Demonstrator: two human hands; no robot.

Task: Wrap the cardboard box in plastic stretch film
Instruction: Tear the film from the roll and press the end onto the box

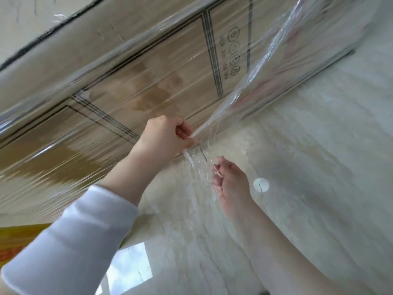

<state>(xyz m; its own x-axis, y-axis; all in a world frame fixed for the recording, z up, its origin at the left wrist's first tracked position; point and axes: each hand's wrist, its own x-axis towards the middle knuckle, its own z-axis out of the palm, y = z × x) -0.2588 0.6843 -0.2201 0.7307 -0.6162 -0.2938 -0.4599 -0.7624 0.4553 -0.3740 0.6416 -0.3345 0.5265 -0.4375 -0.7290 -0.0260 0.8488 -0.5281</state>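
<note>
A long flat cardboard box [148, 67] with black printed lines lies on the floor, its top covered in shiny stretch film. A loose band of clear stretch film [265, 67] runs from the upper right down to the box's near edge, bunched into a rope. My left hand [165, 139] grips that bunched film at the box's edge. My right hand [229, 179] is just below it, fingers curled around the crumpled film tail [197, 165]. The film roll is out of view.
Pale marble-patterned floor tiles [308, 145] surround the box. A small white round disc [261, 185] lies on the floor right of my right hand. A yellow and red object [19, 241] shows at the lower left edge.
</note>
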